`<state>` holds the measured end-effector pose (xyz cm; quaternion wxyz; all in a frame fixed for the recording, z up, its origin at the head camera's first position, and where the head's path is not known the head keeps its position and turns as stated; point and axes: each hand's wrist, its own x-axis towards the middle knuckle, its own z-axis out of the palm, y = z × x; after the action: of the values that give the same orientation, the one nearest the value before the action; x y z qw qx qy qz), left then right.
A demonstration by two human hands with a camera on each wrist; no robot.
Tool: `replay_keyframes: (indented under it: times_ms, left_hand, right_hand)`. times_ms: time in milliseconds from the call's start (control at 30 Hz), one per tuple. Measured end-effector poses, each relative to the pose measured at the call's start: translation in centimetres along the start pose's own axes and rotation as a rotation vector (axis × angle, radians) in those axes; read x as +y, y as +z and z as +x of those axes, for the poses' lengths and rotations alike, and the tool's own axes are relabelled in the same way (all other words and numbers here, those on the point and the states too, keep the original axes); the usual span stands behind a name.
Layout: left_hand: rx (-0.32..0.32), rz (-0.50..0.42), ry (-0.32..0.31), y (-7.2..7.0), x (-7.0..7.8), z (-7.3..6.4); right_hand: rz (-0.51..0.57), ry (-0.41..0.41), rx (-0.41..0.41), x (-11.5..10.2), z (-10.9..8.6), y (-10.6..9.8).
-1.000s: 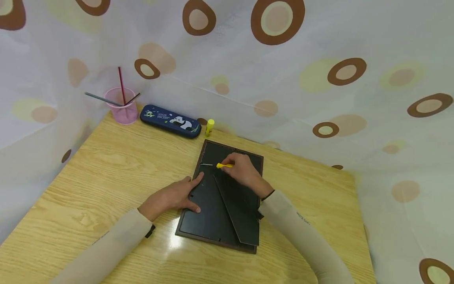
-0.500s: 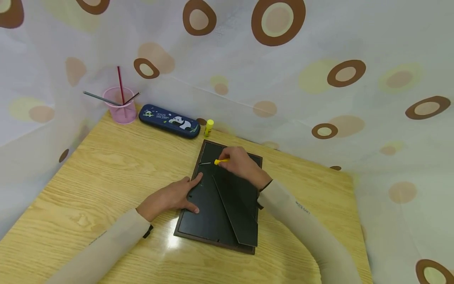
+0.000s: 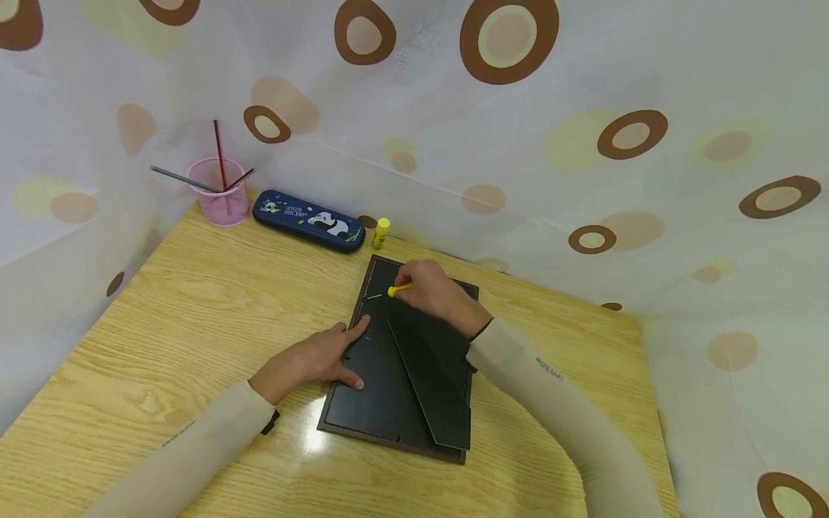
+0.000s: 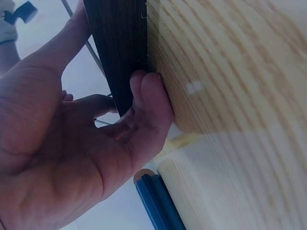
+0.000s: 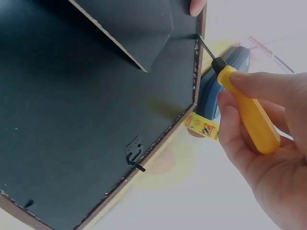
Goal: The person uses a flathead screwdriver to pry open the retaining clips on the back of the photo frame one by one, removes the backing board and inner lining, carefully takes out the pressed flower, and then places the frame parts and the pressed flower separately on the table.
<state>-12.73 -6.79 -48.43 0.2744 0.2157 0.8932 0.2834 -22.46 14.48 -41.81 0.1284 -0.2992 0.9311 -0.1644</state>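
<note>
A dark picture frame (image 3: 376, 406) lies face down on the table, its hinged stand leg (image 3: 434, 388) tilted up off the black backboard. My left hand (image 3: 314, 360) grips the frame's left edge; the left wrist view shows fingertips (image 4: 156, 91) curled against its side. In my right hand (image 3: 437, 291) is a screwdriver (image 5: 252, 117) with a yellow handle, held between thumb and fingers. Its thin shaft slants to the frame's inner edge, where the tip meets a spot near a left fingertip (image 5: 196, 7). A metal hanger (image 5: 134, 148) and small bent tab (image 5: 140, 167) sit along another edge.
Behind the frame stand a yellow glue stick (image 3: 381, 234) and a navy panda pencil case (image 3: 309, 221). A pink cup (image 3: 223, 208) with several sticks or pencils is at the table's back left corner. Patterned cloth hangs behind the table (image 3: 214, 309).
My right hand has shifted slightly up and to the left with the screwdriver, whose shaft has tilted. The left hand keeps its place on the frame.
</note>
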Motion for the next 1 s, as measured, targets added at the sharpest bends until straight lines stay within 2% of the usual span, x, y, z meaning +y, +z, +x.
replay_keyframes:
  times_ms: [333,500,733,1000]
  left_hand:
    - [-0.003,-0.015,-0.010,-0.2,0.0,0.1]
    - [-0.017,-0.040,-0.006,0.1,-0.2,0.2]
    - [-0.024,-0.042,-0.008,0.3,0.0,0.2]
    - [-0.019,-0.045,-0.020,0.1,0.1,-0.1]
  right_hand:
    - [-0.027,0.005,-0.032,-1.4,1.6,-1.1]
    - [-0.050,-0.031,-0.057,-2.2,2.6,-1.3]
    - [-0.087,-0.080,-0.046,-2.7,3.6,-1.1]
    - [-0.114,-0.087,-0.086,-3.5,4.4,-1.1]
